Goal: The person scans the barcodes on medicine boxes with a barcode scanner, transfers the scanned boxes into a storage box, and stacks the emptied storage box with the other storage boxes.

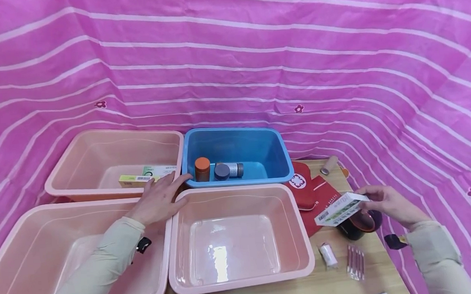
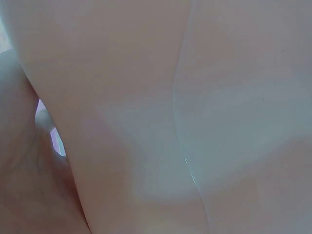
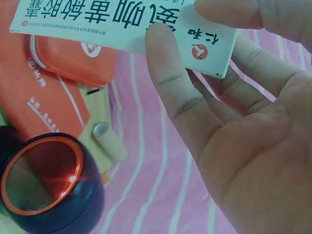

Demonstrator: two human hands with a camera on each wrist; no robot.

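My right hand (image 1: pixel 389 203) grips one end of a white and green medicine box (image 1: pixel 340 209) above the table's right side. Chinese print shows on its face in the right wrist view, where thumb and fingers (image 3: pixel 168 73) pinch it. My left hand (image 1: pixel 157 200) lies with fingers spread over the rims where the bins meet. Under it, the back left pink bin (image 1: pixel 96 152) holds a yellow box (image 1: pixel 131 180) and a white-green box (image 1: pixel 159 170). In the blue bin (image 1: pixel 234 133) are an orange-capped bottle (image 1: pixel 202 170) and dark-capped containers (image 1: pixel 221 171).
Two pink bins stand in front, one at left (image 1: pixel 23 225) and one in the middle (image 1: pixel 245 283). On the table to the right lie a red pouch (image 1: pixel 302 192), a black rounded object (image 1: pixel 358 229), a bandage roll (image 1: pixel 328 255), swabs (image 1: pixel 355 262) and a tan roll (image 1: pixel 329 164).
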